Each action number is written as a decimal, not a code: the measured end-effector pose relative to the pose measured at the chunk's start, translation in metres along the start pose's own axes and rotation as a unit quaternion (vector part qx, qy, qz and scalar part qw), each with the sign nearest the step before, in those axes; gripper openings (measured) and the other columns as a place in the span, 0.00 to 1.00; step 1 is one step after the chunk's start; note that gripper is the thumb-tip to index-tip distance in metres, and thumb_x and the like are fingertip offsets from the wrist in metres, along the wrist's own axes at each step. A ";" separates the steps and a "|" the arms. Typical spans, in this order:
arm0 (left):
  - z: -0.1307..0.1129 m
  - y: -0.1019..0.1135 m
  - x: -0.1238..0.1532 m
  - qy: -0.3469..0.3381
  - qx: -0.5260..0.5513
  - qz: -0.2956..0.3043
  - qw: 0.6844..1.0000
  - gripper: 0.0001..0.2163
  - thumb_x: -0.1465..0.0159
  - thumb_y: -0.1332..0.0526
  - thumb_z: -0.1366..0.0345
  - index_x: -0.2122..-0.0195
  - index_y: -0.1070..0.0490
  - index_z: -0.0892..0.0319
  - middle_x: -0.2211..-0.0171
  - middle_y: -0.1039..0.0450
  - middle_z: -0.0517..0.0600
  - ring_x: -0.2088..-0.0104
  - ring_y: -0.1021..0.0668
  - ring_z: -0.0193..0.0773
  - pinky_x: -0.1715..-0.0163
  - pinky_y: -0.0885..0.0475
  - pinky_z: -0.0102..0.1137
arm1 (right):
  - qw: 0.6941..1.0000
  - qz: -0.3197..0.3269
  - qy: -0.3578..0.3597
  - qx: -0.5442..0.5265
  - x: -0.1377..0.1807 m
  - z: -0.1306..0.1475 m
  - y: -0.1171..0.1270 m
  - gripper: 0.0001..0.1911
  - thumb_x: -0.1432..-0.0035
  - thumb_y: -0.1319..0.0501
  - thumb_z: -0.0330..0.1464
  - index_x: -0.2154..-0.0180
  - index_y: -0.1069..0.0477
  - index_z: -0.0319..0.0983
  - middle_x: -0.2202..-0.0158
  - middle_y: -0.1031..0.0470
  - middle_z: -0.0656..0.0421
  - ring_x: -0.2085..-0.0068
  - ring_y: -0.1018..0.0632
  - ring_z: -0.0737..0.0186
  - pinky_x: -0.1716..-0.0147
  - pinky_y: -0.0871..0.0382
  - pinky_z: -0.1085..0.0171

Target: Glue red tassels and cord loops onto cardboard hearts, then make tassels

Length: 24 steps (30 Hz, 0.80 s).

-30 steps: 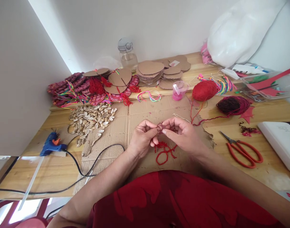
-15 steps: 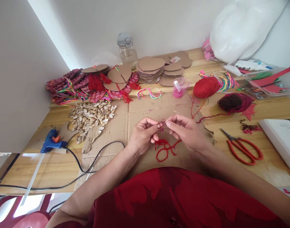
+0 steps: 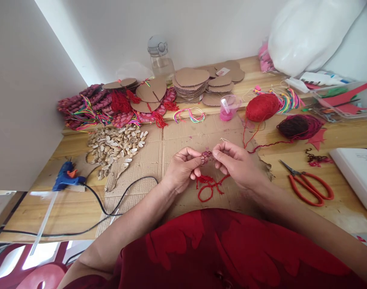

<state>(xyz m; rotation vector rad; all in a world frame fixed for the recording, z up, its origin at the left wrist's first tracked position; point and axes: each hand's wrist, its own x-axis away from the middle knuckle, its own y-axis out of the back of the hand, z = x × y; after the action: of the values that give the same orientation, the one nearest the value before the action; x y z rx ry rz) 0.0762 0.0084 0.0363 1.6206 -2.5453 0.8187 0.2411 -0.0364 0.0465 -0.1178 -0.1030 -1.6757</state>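
My left hand (image 3: 183, 168) and my right hand (image 3: 236, 162) meet over a flattened cardboard sheet (image 3: 177, 140) at the table's middle. Both pinch a small dark red knot of yarn (image 3: 206, 154) between thumb and fingertips. Loose ends of red yarn (image 3: 209, 186) hang from the knot and curl on the cardboard below my hands. A strand leads from near my right hand up to a red yarn ball (image 3: 261, 106). A maroon yarn ball (image 3: 297, 126) lies further right.
Red scissors (image 3: 309, 185) lie at right, beside a white box (image 3: 356, 174). A blue glue gun (image 3: 65, 178) with black cord sits at left. Pale shells (image 3: 117, 146), cardboard hearts (image 3: 191, 80), a bottle (image 3: 159, 58), a pink cup (image 3: 227, 108) and coloured cords line the back.
My hands stayed together on the knot, fingers shifting slightly. The view tilted a little, so everything sits marginally higher in frame.
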 end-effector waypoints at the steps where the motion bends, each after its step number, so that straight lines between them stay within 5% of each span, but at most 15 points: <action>1: 0.000 0.000 0.000 -0.004 0.000 -0.002 1.000 0.19 0.52 0.23 0.61 0.70 0.33 0.61 0.82 0.29 0.41 0.88 0.30 0.24 0.92 0.43 0.16 | 1.000 0.006 -0.013 -0.007 -0.001 -0.001 0.000 0.17 0.43 0.35 0.47 0.71 0.32 0.41 0.74 0.31 0.63 0.77 0.33 0.69 0.80 0.45 0.66; 5: 0.001 0.001 -0.001 -0.023 -0.032 -0.004 0.999 0.20 0.52 0.23 0.59 0.70 0.33 0.61 0.80 0.28 0.41 0.87 0.28 0.25 0.91 0.40 0.16 | 0.999 0.038 -0.024 0.010 0.000 -0.002 -0.002 0.22 0.46 0.33 0.52 0.74 0.32 0.40 0.76 0.31 0.62 0.77 0.34 0.69 0.81 0.46 0.66; 24: -0.002 0.002 0.000 -0.030 -0.042 0.015 0.999 0.21 0.45 0.27 0.53 0.63 0.35 0.59 0.72 0.27 0.41 0.86 0.25 0.28 0.91 0.34 0.19 | 0.963 0.099 -0.159 -0.191 -0.002 0.006 0.005 0.12 0.50 0.30 0.38 0.72 0.29 0.39 0.72 0.31 0.61 0.75 0.33 0.69 0.82 0.49 0.67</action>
<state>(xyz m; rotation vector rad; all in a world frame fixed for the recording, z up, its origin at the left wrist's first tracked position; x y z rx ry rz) 0.0742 0.0099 0.0376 1.6104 -2.6122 0.6634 0.2466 -0.0346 0.0522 -0.6698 -0.0067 -1.4480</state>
